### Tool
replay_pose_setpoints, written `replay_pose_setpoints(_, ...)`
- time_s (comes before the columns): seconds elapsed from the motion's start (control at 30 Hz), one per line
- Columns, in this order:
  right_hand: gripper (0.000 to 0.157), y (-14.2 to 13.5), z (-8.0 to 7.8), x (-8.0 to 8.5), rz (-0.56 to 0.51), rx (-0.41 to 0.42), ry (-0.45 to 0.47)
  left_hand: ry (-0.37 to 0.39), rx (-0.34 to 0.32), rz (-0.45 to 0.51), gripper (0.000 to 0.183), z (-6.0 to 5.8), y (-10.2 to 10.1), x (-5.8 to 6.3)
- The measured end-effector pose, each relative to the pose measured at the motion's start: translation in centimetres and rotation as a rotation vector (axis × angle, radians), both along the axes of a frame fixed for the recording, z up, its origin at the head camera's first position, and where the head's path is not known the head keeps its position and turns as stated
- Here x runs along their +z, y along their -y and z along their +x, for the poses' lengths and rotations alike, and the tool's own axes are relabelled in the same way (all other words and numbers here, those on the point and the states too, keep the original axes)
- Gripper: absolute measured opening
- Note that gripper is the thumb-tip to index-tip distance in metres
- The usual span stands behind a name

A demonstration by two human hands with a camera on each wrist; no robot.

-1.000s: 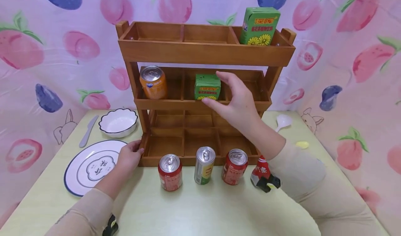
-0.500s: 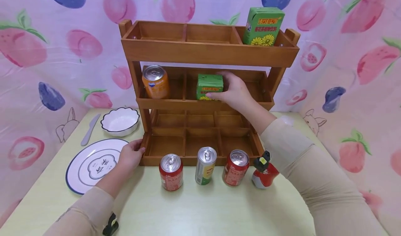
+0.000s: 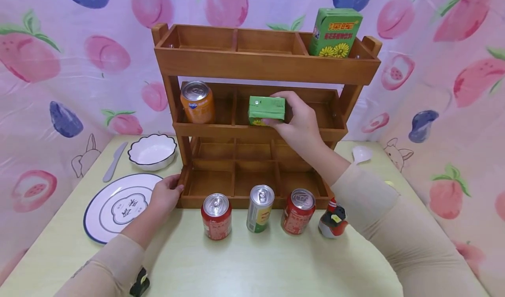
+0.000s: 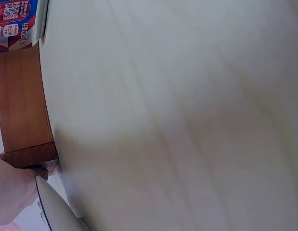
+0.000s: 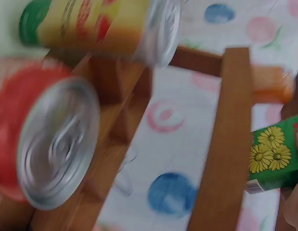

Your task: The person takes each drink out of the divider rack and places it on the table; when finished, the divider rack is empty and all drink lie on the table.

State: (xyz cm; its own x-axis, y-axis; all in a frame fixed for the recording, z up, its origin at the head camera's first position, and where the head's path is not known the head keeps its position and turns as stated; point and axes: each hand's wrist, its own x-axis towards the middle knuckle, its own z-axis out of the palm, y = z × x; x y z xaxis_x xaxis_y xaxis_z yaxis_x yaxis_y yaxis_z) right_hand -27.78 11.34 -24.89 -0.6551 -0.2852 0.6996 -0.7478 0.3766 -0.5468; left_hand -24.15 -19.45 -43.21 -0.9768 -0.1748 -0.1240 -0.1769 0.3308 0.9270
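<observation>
A three-tier wooden shelf (image 3: 268,65) stands at the back of the table. My right hand (image 3: 303,124) pinches a green drink carton (image 3: 266,107) between thumb and fingers, in the middle compartment of the middle tier. The carton tilts, its top facing the head camera; yellow flowers show on its side in the right wrist view, where the hand (image 5: 294,204) is partly cut off. My left hand (image 3: 163,196) grips the shelf's lower left corner; the left wrist view shows this hand (image 4: 14,190) at the wooden end (image 4: 31,155).
An orange Fanta can (image 3: 197,104) stands left on the middle tier, another green carton (image 3: 335,33) top right. Before the shelf are two red cans (image 3: 217,218) (image 3: 298,213), a yellow-green can (image 3: 260,209) and a small figurine (image 3: 332,222). A plate (image 3: 98,218), bowl (image 3: 153,153) and knife (image 3: 114,162) lie left.
My right hand has closed in on the green carton, taken hold of it and tipped it so its top shows more. The left hand has stayed on the shelf's corner.
</observation>
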Motion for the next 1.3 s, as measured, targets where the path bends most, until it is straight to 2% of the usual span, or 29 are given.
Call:
replay_pose_setpoints(0.07,0.047,0.4,2.0,1.0,-0.058,0.037,-0.021,0.007,0.002,-0.002,0.043,0.0,0.0,0.1)
replay_pose_setpoints(0.13,0.046,0.9,4.3,2.1,-0.116,0.089,0.003,0.014,0.003,0.002,0.044,0.0,0.0,0.2)
replay_pose_setpoints(0.2,0.045,1.5,6.7,3.0,-0.155,0.139,0.078,0.013,0.002,0.004,0.044,-0.1,0.0,0.2)
replay_pose_setpoints(0.27,0.043,2.2,8.7,3.1,-0.184,0.214,0.184,0.009,0.001,0.009,0.044,-0.1,0.0,0.2)
replay_pose_setpoints(0.4,0.04,3.9,12.0,1.7,-0.172,0.346,0.45,-0.003,-0.001,0.018,0.043,-0.2,0.1,0.0)
replay_pose_setpoints(0.5,0.04,5.4,13.7,-0.8,-0.109,0.416,0.589,-0.01,-0.003,0.022,0.042,-0.3,0.1,-0.2)
replay_pose_setpoints(0.57,0.041,6.3,14.2,-3.3,-0.055,0.449,0.612,-0.016,-0.005,0.011,0.042,-0.4,0.1,-0.2)
replay_pose_setpoints(0.73,0.043,7.7,14.6,-9.5,0.119,0.452,0.615,-0.006,-0.003,-0.021,0.043,-0.3,0.1,-0.3)
replay_pose_setpoints(0.87,0.041,8.1,14.8,-12.7,0.16,0.489,0.686,-0.016,-0.008,-0.04,0.042,-0.1,0.0,-0.4)
replay_pose_setpoints(0.97,0.041,8.3,14.9,-14.2,0.149,0.507,0.724,-0.054,-0.018,-0.071,0.041,0.0,0.0,-0.3)
replay_pose_setpoints(1.07,0.042,8.5,14.9,-15.0,0.149,0.489,0.72,-0.085,-0.03,-0.101,0.04,0.0,0.0,-0.3)
replay_pose_setpoints(1.3,0.042,8.7,14.5,-15.5,0.131,0.448,0.71,-0.065,-0.029,-0.109,0.041,0.1,0.1,0.0)
